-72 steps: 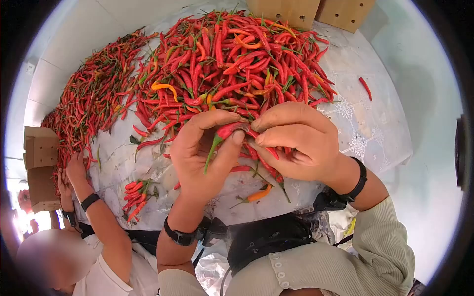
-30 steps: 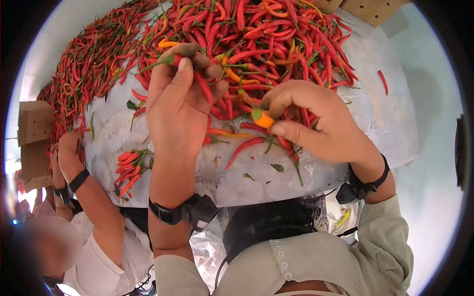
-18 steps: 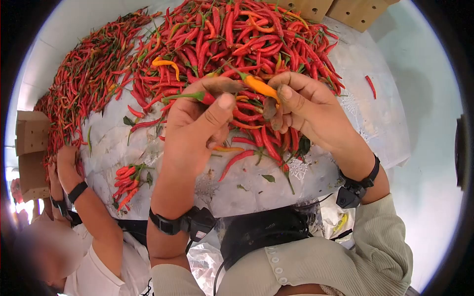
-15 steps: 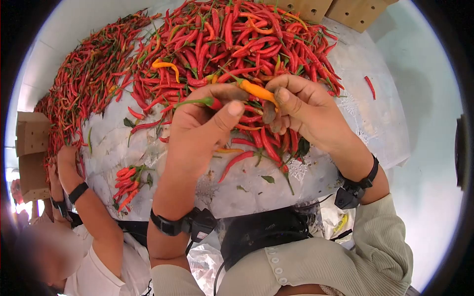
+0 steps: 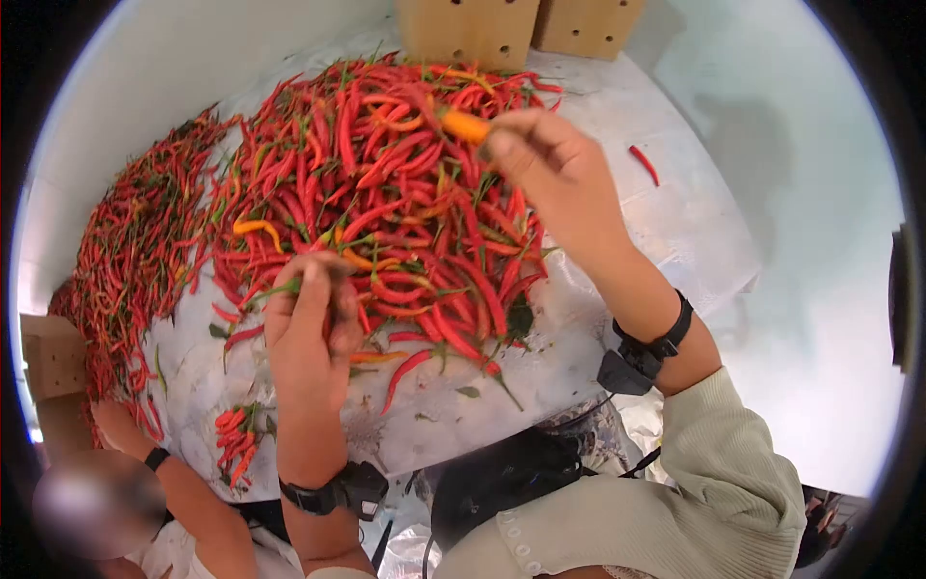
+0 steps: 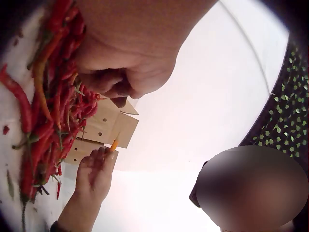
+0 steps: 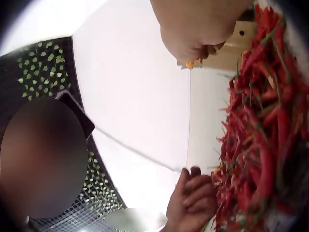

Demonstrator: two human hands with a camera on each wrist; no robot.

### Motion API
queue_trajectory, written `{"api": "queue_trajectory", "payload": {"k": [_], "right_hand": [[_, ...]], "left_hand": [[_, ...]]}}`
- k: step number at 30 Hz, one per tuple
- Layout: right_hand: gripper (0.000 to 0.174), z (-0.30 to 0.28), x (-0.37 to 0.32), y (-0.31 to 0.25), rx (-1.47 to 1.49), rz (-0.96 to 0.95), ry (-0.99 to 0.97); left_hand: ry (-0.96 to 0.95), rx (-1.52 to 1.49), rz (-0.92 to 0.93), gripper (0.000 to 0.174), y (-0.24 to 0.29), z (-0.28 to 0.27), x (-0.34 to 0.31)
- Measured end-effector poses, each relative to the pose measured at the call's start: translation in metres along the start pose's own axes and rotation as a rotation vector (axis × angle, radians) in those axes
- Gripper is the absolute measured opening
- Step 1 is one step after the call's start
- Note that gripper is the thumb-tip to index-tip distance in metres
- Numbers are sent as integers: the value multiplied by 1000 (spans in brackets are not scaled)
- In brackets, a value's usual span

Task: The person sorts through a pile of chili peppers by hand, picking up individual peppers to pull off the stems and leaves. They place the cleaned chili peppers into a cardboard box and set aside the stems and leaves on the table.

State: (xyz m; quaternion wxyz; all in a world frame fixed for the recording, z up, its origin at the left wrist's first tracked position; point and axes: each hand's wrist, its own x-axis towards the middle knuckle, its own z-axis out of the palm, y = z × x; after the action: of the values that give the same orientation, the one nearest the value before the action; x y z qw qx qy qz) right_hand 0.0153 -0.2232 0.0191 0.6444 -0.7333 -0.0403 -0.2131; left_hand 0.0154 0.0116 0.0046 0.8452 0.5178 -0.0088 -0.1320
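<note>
My right hand (image 5: 559, 183) pinches an orange chili pepper (image 5: 464, 125) between thumb and fingers, out over the far part of a big heap of red chili peppers (image 5: 386, 164). In the left wrist view the same orange pepper (image 6: 114, 144) sticks up from the fingertips. Lower and to the left, my left hand (image 5: 309, 333) curls round a red chili pepper, whose green stem (image 5: 286, 290) shows beside the thumb while the fingers mostly hide its body. The left hand is near the front edge of the heap. The two hands are well apart.
A second chili heap (image 5: 145, 232) lies left, where another person's hand (image 5: 118, 427) reaches in. Cardboard boxes (image 5: 468, 34) stand at the back, another box (image 5: 53, 357) at left. A small chili bunch (image 5: 234, 442) and one stray red chili (image 5: 643, 165) lie on the table cover (image 5: 666, 232).
The hands held a red chili together earlier; then the right hand took up an orange one near the left. Now the right hand has moved away, outward over the heap. The head view has shifted.
</note>
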Motion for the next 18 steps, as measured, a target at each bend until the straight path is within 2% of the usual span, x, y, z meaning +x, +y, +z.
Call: {"api": "queue_trajectory", "payload": {"k": [3, 7, 9, 12, 18], "right_hand": [[21, -33, 27, 20, -211, -115, 352], [20, -75, 46, 35, -580, -198, 516], [17, -91, 49, 46, -840, -241, 567], [16, -106, 52, 64, -954, -158, 546], [16, -115, 55, 91, -1064, -68, 506]], "left_hand": [[-31, -9, 23, 17, 2, 1, -2], [37, 19, 13, 19, 1, 5, -3], [84, 34, 17, 20, -2, 2, 0], [24, -14, 30, 18, 0, -1, 0], [89, 30, 35, 19, -1, 0, 0]]}}
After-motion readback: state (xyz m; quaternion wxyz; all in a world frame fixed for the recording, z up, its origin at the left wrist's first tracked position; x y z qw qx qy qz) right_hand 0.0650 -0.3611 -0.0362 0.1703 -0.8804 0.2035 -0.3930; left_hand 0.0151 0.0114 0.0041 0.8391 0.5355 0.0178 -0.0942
